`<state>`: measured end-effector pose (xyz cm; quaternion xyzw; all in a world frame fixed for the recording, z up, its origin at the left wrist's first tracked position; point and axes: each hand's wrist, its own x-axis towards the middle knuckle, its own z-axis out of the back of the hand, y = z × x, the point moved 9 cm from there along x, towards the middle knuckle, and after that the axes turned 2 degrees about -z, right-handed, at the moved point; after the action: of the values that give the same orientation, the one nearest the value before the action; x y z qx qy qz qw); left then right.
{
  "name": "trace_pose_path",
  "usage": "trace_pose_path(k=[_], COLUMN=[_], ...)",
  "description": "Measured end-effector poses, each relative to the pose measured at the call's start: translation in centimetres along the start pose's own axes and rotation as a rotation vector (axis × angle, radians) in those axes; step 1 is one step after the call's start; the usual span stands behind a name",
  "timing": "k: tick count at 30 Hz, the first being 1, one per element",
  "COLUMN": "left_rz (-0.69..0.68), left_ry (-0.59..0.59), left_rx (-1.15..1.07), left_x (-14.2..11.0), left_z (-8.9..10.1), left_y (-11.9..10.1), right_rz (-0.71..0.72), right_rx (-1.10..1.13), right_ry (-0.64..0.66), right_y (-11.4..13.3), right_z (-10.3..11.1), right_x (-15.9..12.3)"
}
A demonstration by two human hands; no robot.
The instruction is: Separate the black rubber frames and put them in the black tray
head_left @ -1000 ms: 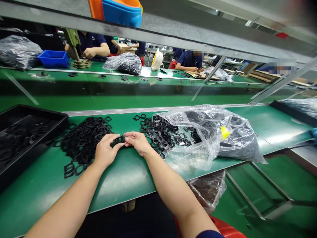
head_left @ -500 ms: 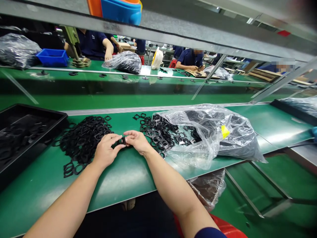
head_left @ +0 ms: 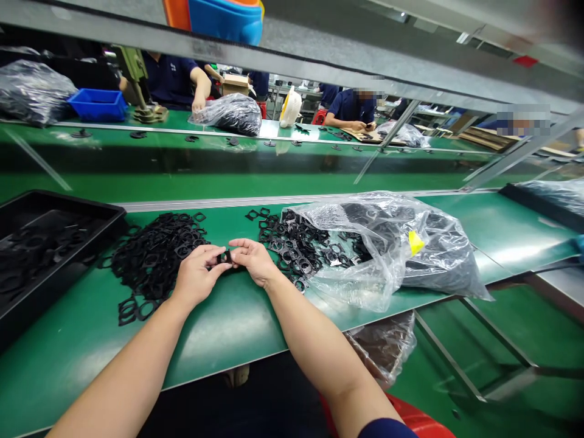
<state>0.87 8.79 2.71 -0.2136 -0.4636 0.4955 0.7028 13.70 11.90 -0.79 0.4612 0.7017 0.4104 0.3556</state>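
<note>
head view: left hand (head_left: 197,274) and right hand (head_left: 256,261) seem clamped on one black part (head_left: 229,256); slack grip could drop it

The green table (head_left: 228,322) bears a black tray (head_left: 41,298), a heap of black pieces (head_left: 152,258), a looser pile (head_left: 296,246), a plastic bag (head_left: 438,255) and, rightmost, another tray (head_left: 538,210).

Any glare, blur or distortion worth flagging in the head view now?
Head view: pale glare on the green tabletop and shiny highlights on the clear plastic bag; upper right corner smeared and dark; held black part shows little surface detail.
</note>
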Motion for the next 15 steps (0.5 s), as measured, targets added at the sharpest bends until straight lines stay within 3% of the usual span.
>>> trace_pose_path(k=[7, 12, 15], left_rz=[0.058, 0.48, 0.631], left_ry=[-0.089, -0.151, -0.169], left_rx=[-0.09, -0.609, -0.736], left_x=[-0.2, -0.9, -1.4], left_z=[0.6, -0.7, -1.2], left_y=[-0.2, 3.1, 4.1], right_rz=[-0.045, -0.002, 0.01], right_rx=[-0.001, -0.002, -0.023], right_ry=[0.037, -0.031, -0.031], right_y=[-0.2, 0.0, 0.0], right_z=[-0.5, 0.3, 0.2], right_x=[-0.1, 0.2, 0.2])
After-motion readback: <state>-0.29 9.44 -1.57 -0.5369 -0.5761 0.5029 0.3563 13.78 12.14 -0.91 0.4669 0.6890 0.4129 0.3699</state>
